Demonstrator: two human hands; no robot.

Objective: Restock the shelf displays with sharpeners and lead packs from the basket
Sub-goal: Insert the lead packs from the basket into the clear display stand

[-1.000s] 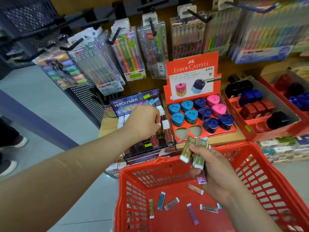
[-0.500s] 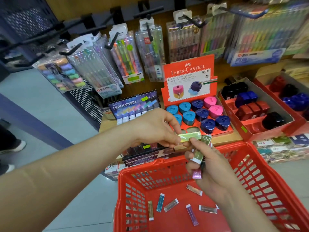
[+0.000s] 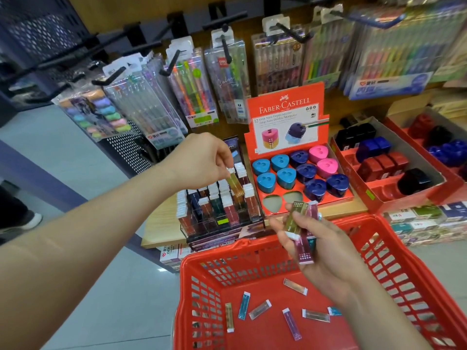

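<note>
Lead pack point(image 3: 233, 182): amber, pinched by left hand point(image 3: 199, 160), lower end in lead display rack point(image 3: 219, 210)
Sharpener display point(image 3: 298, 173): red tray right of rack, two front slots vacant
Right hand point(image 3: 321, 251): closed around several lead packs above basket point(image 3: 394, 261)
Basket floor: loose lead packs scattered

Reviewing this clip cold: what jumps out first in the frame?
The red basket fills the lower right, with loose lead packs scattered on its floor. Above it, the right hand holds a small bunch of packs, while the left hand lowers an amber lead pack into the tiered lead display. Beside that stands the orange Faber-Castell sharpener box, with two empty slots in front.
</note>
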